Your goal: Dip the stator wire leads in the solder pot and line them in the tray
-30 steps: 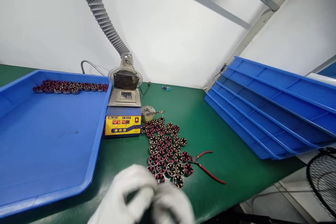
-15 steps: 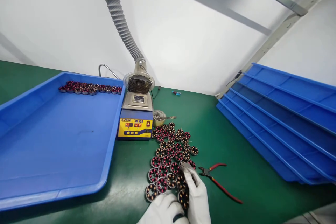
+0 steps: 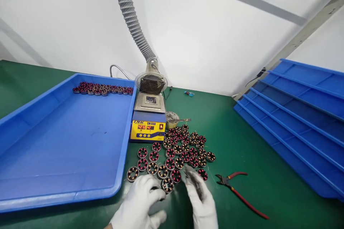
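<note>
Green surface (image 3: 242, 143), solder pot (image 3: 148, 123) as landmark: wound stators (image 3: 174, 152) clustered just right-front of it. My left hand (image 3: 139, 204) rests half-curled at nearest stator (image 3: 167, 185); right hand (image 3: 200, 196) flat, empty. Risk: gloves snagging lead wires, scattering the cluster.

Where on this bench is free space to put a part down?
Most of the big tray floor is bare; parts line only its far edge. Green mat is free between the solder pot and the stacked trays. It is crowded before the pot, where stators, both hands and pliers lie.
</note>
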`<state>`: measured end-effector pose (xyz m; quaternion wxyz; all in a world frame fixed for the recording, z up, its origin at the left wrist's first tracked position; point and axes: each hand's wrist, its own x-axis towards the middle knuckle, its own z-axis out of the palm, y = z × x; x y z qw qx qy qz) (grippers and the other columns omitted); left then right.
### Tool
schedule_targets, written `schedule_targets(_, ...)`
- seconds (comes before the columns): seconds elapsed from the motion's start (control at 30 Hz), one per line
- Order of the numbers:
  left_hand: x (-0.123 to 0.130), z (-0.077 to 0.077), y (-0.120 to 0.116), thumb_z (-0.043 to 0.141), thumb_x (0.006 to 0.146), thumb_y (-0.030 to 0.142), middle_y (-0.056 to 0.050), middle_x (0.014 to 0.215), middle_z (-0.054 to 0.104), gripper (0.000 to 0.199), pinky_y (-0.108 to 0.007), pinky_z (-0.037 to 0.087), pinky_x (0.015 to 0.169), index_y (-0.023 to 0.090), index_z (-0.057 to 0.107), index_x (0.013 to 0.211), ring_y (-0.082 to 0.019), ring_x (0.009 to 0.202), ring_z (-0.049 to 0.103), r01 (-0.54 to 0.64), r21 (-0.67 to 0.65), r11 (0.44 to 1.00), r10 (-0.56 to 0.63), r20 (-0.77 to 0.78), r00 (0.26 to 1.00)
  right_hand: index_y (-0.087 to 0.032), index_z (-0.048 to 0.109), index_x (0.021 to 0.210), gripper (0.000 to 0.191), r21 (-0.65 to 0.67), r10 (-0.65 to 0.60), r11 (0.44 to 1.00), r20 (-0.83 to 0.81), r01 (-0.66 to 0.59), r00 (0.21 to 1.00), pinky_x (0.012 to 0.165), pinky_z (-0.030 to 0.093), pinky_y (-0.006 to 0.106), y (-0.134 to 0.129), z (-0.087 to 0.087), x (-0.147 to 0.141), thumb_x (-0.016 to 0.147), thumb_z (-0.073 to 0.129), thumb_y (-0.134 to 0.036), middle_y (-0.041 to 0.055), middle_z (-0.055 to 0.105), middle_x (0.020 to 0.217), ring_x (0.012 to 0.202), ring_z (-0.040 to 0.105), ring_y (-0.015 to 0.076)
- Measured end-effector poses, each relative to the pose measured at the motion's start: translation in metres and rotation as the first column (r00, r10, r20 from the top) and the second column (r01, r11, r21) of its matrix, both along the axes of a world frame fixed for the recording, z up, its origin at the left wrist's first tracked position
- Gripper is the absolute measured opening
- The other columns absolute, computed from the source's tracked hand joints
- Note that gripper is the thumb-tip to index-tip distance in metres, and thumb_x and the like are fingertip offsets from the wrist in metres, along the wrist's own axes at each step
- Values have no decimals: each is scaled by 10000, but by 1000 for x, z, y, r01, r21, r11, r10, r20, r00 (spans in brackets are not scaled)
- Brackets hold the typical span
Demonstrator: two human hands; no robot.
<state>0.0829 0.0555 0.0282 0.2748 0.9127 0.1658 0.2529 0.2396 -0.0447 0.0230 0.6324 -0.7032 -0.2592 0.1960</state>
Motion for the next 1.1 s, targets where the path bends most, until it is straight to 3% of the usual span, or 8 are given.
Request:
schedule_targets(0.1,-4,11,-3,636,728,98,3,788,582,128,-334,413,691,200,560,742,-189,774,541,-51,-87,995,56,58,997,-199,679,1002,277,-173,100,984,333,-44,938,873,506,370,-10,6,13,793,553,-330,111,681,1088,1001,632,245)
schedule_targets(0.23,0,11,-7,675,797,200,45,798,626,121,-279,402,666,214,558,769,-150,786,564,259,102,960,-260,-8,966,-243,702,985,295,-444,375,887,537,-124,755,781,531,434,-5,14,10,741,537,-248,107,696,1033,908,653,283)
schedule_targets(0.4,11,-3,-8,668,810,233,-24,1067,657,256,-308,487,671,202,558,1039,-218,874,610,265,233,936,-240,-134,962,-215,671,653,103,-382,175,923,305,-48,936,773,483,448,2,12,10,571,697,-270,115,702,836,806,622,305)
schedule_targets(0.57,12,-4,-3,751,698,211,-124,1110,650,492,-367,571,667,152,546,1142,-303,890,643,165,215,963,-136,-143,980,-213,566,712,380,-177,129,978,96,-110,987,567,501,327,14,31,21,613,667,-565,61,661,675,597,618,210)
schedule_targets(0.7,7,56,22,672,740,228,-111,1424,366,823,-433,419,989,235,202,1416,-291,1262,397,-52,-231,971,61,33,998,-227,601,786,470,222,383,910,-128,-350,915,687,503,361,54,75,22,570,682,-637,79,683,803,745,643,233)
schedule_targets(0.83,9,139,56,743,621,217,-66,1369,445,776,-389,397,1016,253,407,1319,-275,1225,440,-75,-376,923,147,166,975,-260,667,762,396,408,581,775,-162,-482,798,770,499,384,109,115,19,501,783,-534,44,686,774,794,647,241)
schedule_targets(1.0,11,166,91,571,721,140,-20,1063,654,281,-353,514,851,249,588,979,-221,1007,592,-249,77,965,192,436,879,-323,665,972,464,472,573,748,-105,-467,813,782,509,381,148,140,5,640,631,-644,40,704,885,891,653,230)
schedule_targets(1.1,9,154,105,583,778,268,-54,1041,667,303,-410,539,764,224,523,1072,-281,1002,596,-386,457,802,120,509,852,-253,660,976,549,479,585,721,-32,-501,810,795,505,409,152,148,-8,531,759,-560,89,703,879,900,646,282)
